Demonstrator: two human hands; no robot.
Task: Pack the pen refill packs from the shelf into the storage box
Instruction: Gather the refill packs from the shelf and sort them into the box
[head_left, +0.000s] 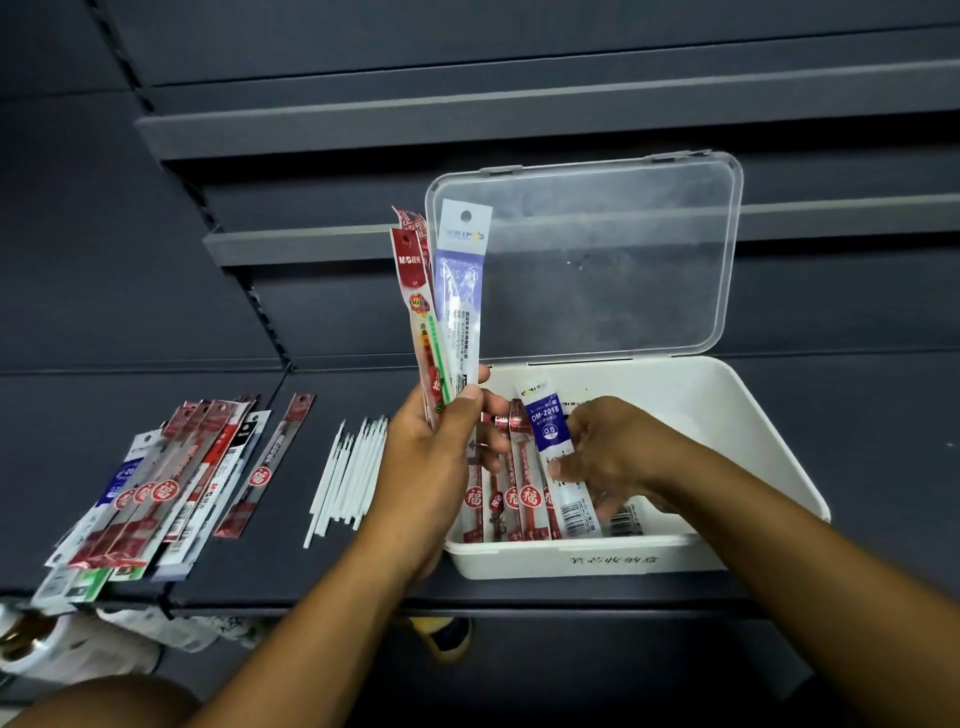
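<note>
Left fingers: the left hand (431, 467) has thumb and fingers curled round the lower ends of three upright refill packs (452, 291), two red and one blue-and-white, fanned above the box's left edge.
Right fingers: the right hand (608, 452) is bent, with its tips gripping the edge of one blue-and-white refill pack (548, 431) lying in the box.
Box contents: about four red flat packs (524, 493) lie side by side just left of that pack.
Box: one white plastic storage box (727, 415) with its clear hinged lid (597, 260) standing open.
Shelf: on the dark grey shelf (52, 441) lie roughly ten loose white refill tubes (348, 467) and, further left, an overlapping pile of packs (156, 493), too overlapped to count.
</note>
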